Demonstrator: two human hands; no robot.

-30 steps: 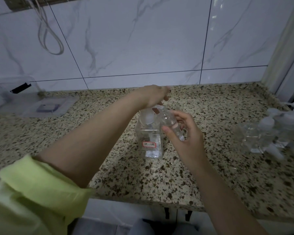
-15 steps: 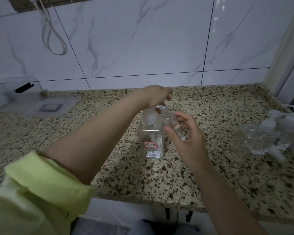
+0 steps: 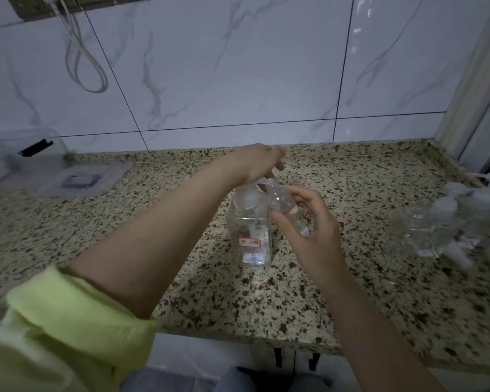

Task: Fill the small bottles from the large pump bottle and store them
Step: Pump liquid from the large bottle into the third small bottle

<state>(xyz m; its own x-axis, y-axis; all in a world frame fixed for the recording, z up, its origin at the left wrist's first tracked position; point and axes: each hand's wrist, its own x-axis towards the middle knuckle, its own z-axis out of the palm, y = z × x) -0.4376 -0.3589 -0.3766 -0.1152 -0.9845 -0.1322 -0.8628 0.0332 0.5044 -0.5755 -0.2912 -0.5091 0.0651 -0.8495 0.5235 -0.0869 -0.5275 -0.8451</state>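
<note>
Right hand [image 3: 309,230]: fingers wrapped around a small bottle [image 3: 287,206], tipped so its mouth meets the spout.
Left hand [image 3: 259,162]: pressing on the pump top; fingers look curled, grip unclear.
Big pump bottle [image 3: 251,236]: mid table [image 3: 351,292].
Other small bottles [image 3: 447,222]: at 3 o'clock, waiting.
</note>
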